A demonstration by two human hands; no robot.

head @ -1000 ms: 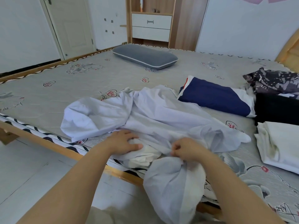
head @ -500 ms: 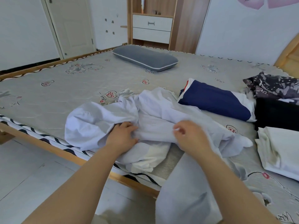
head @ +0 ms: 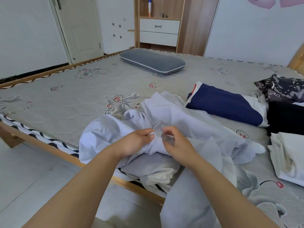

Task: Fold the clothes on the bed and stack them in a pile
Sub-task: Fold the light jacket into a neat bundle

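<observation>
A pale lavender garment [head: 189, 122] lies crumpled at the near edge of the bed [head: 65, 102], part of it spilling over the edge toward the floor. The left hand [head: 136, 142] grips a bunched fold of it, fingers curled tight around the cloth. Just beside it, at its 3 o'clock, the right hand [head: 176, 142] pinches the same fabric, thumb and fingers closed on a small raised fold. At the garment's 2 o'clock sits a folded navy and white piece [head: 227, 106]; farther right lie a dark patterned cloth [head: 283, 89] and a black item [head: 286, 119]. A folded cream garment [head: 289, 155] rests at 3 o'clock. A grey pillow [head: 153, 63] lies at 12 o'clock, well apart
</observation>
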